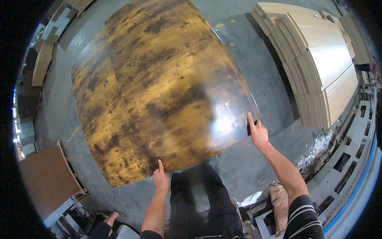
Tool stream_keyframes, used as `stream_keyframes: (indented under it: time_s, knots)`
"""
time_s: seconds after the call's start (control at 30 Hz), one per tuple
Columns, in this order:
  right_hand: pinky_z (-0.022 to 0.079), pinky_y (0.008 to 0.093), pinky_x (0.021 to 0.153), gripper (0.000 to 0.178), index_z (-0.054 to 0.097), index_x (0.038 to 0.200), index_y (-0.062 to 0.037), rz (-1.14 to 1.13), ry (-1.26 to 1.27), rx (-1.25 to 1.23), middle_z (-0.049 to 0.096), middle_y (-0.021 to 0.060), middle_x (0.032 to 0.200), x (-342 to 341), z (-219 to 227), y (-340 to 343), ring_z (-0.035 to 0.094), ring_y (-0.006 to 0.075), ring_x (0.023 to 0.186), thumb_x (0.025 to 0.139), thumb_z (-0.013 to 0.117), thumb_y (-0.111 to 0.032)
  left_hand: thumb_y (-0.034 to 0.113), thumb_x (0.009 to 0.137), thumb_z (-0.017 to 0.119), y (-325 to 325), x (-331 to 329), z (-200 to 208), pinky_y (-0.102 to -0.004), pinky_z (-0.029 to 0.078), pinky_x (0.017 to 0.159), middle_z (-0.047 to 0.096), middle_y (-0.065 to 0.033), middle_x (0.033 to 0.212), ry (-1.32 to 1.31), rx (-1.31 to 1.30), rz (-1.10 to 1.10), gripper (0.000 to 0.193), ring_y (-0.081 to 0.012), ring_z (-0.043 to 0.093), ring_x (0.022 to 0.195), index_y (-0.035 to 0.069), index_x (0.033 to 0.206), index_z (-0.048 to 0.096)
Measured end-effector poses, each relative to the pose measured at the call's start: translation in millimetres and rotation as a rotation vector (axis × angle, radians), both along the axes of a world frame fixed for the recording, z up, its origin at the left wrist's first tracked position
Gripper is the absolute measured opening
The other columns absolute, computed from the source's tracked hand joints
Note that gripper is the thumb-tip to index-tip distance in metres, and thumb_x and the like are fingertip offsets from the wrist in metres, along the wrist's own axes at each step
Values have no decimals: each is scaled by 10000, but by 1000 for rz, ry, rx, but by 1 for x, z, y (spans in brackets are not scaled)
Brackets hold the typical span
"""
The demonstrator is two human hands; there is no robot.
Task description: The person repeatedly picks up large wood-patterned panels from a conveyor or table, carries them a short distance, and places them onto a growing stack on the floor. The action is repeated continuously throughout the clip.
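Two hands gripping a glossy mottled brown panel (159, 87).
Left hand (160, 179) is pinching its near edge; right hand (258, 133) is clamping its right corner, above the grey floor (258, 63).

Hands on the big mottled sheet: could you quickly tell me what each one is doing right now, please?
Left hand: grips the near edge of the glossy brown mottled sheet, index finger on top.
Right hand: grips the sheet's right corner, fingers curled around the edge.

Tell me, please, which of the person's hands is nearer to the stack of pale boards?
Right. The right hand grips the mottled brown panel at its corner beside the stack of pale boards; the left hand holds the near edge, farther away.
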State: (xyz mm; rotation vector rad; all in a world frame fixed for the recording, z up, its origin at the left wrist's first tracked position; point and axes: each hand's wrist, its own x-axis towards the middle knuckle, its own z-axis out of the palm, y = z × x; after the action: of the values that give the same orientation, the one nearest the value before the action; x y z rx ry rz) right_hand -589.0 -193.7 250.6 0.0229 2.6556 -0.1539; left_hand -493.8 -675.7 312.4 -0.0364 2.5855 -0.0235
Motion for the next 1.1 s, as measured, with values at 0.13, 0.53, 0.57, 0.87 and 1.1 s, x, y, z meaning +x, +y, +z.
stream_keyframes:
  time_s: [0.13, 0.53, 0.57, 0.87, 1.1]
  knots:
    - [528, 361, 629, 816, 144, 1443, -125, -4, 7, 68, 515, 200, 922, 1, -1, -4, 595, 303, 664, 749, 549, 12, -62, 677, 633, 2, -1, 3, -386, 419, 655, 479, -139, 813, -33, -16, 8, 908, -294, 474, 734, 87, 1447, 174]
    - [419, 410, 830, 864, 214, 1437, -166, -175, 114, -17, 454, 222, 989, 7, 7, -19, 468, 354, 897, 684, 517, 130, -32, 651, 659, -1, -6, 11, -408, 420, 744, 475, -124, 873, -37, 53, 53, 904, -307, 481, 840, 111, 1431, 225]
    - [421, 411, 827, 867, 213, 1437, -168, -167, 118, -12, 455, 220, 981, 7, 7, -18, 470, 355, 893, 681, 515, 130, -33, 647, 659, -1, -5, 10, -406, 419, 745, 475, -125, 872, -22, 68, 50, 903, -307, 481, 837, 103, 1429, 228]
    - [444, 415, 812, 810, 218, 1432, -175, -101, 100, -51, 478, 202, 940, 4, 12, -9, 490, 347, 868, 722, 501, 91, -53, 641, 645, -2, -2, 11, -397, 412, 736, 466, -136, 852, 24, 95, 21, 886, -309, 477, 799, 66, 1419, 237]
    - [404, 440, 903, 763, 206, 1431, -170, -351, 159, 4, 416, 281, 1205, 20, 8, -40, 465, 401, 1039, 763, 493, 60, -59, 607, 663, -6, -5, 19, -388, 422, 771, 487, -143, 904, -67, 49, -35, 942, -318, 495, 854, 71, 1424, 212]
